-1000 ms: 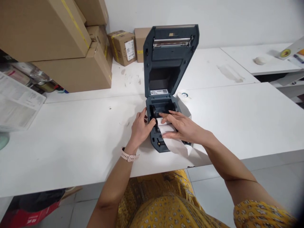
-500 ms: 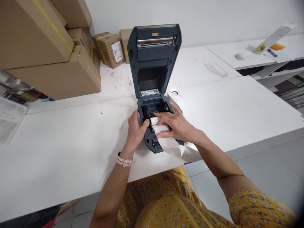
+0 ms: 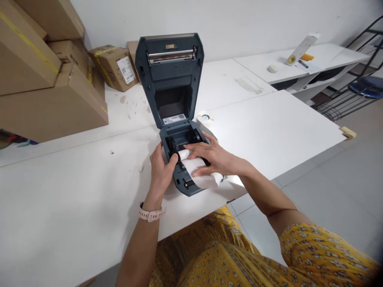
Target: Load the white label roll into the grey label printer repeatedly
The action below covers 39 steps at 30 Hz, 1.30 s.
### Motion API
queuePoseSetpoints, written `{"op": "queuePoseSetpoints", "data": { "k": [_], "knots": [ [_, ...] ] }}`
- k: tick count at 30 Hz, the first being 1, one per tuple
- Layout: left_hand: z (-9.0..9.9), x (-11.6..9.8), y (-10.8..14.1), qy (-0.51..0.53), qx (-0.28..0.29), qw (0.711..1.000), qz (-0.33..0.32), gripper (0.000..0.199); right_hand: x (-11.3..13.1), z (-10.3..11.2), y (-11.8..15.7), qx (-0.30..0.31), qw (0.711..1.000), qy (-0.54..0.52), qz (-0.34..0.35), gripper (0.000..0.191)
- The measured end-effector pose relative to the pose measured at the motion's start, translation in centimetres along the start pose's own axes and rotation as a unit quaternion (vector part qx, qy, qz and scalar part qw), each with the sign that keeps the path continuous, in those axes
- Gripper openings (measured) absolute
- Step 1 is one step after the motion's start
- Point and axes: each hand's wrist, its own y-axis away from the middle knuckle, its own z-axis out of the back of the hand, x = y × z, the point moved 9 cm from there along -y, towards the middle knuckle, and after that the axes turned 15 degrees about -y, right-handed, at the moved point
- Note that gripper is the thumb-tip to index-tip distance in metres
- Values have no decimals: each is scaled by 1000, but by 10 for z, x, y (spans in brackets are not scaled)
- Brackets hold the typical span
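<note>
Head view: printer (image 3: 183, 175) lid (image 3: 175, 73) up, paper roll (image 3: 183, 154) in, loose paper (image 3: 202, 182) over front; lid not closed yet. L hand (image 3: 161, 169) part-open, thumb at roll end; R hand (image 3: 220, 159) part-open, fingers on roll + paper.

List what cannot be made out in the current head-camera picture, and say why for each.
- Right end of the white roll, head view: covered by the right hand.
- Print on the sticker inside the lid, head view: too small.
- Handwriting on the small carton, head view: too small and blurred.
- Full extent of the stacked boxes, head view: cut off by the left and top edges.
</note>
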Motion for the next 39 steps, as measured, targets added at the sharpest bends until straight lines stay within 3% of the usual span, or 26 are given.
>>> {"op": "queuePoseSetpoints", "data": {
  "k": [4,10,22,26,29,32,35,39],
  "knots": [
    [-1,5,0,12,10,999,35,56,3,2,4,-9,1000,-15,-7,44],
    [-3,4,0,30,18,999,34,56,1,3,6,-17,999,-25,-16,32],
    [-5,7,-1,52,3,998,20,50,-3,1,5,-46,996,-65,-38,47],
    [3,1,5,-7,-43,999,-7,58,0,2,5,-40,996,-66,-38,47],
    [24,-26,24,-88,-163,979,-81,62,1,2,5,-37,997,-60,-36,48],
    [29,-73,57,-134,-244,925,-258,35,-2,1,6,-40,997,-52,-33,46],
    [12,-100,78,-167,-198,891,-373,23,-4,0,6,-49,998,-43,-18,44],
    [0,-102,79,-199,-131,898,-371,26,-5,0,6,-64,997,-35,-13,41]
  ]
}}
